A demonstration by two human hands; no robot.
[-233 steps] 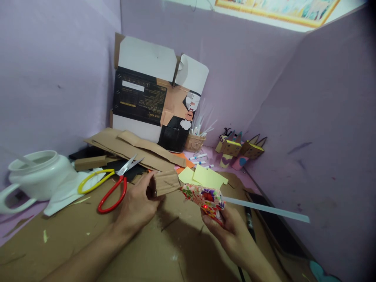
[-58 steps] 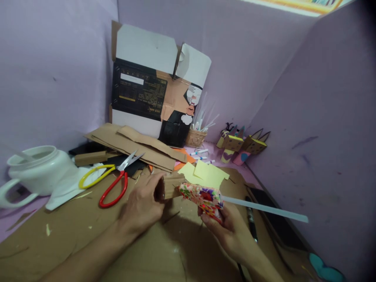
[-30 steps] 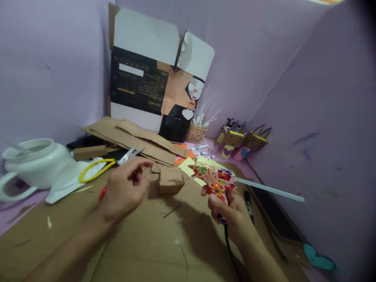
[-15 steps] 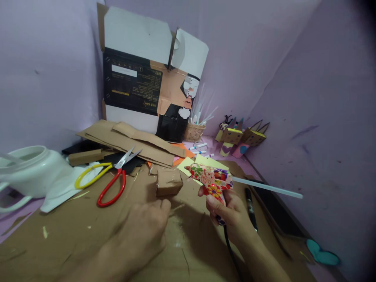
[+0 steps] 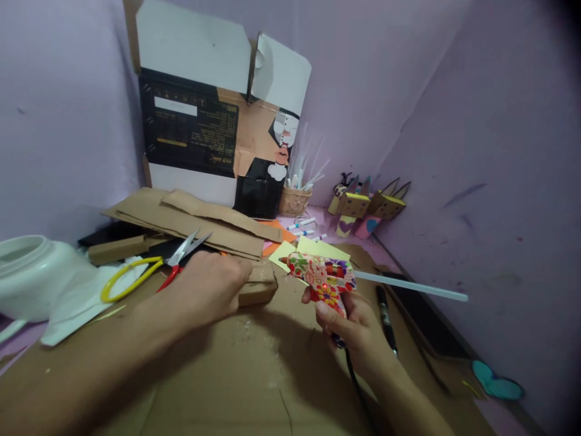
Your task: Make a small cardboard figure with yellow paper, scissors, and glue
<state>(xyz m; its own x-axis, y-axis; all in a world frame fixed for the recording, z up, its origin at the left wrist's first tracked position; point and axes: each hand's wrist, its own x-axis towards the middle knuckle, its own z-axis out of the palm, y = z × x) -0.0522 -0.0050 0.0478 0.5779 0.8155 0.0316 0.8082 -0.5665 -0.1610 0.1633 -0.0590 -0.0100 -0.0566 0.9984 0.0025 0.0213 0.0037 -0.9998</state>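
My right hand (image 5: pixel 351 327) is wrapped around the handle of a flower-patterned hot glue gun (image 5: pixel 320 278). Its nozzle points left, a long clear glue stick juts out of the back, and a black cord hangs below. My left hand (image 5: pixel 211 281) is closed, knuckles up, at the left side of a small cardboard box (image 5: pixel 258 295). It covers part of that box, and its fingertips are hidden, so what they hold cannot be made out. Just behind my left wrist lie open scissors (image 5: pixel 131 278) with one yellow and one red handle, the red one mostly covered.
Cardboard strips (image 5: pixel 200 224) are stacked behind. A white pot (image 5: pixel 49 278) stands at left; a black pen (image 5: pixel 385 318) lies right of the glue gun. Further back are yellow paper (image 5: pixel 322 248), a basket of glue sticks (image 5: pixel 295 203), cardboard figures (image 5: pixel 354 209) and a large flattened box (image 5: pixel 190 127).
My left hand has moved forward and left, from in front of the small box to its left side, now covering part of it and the red scissor handle. The glue gun has hardly moved.
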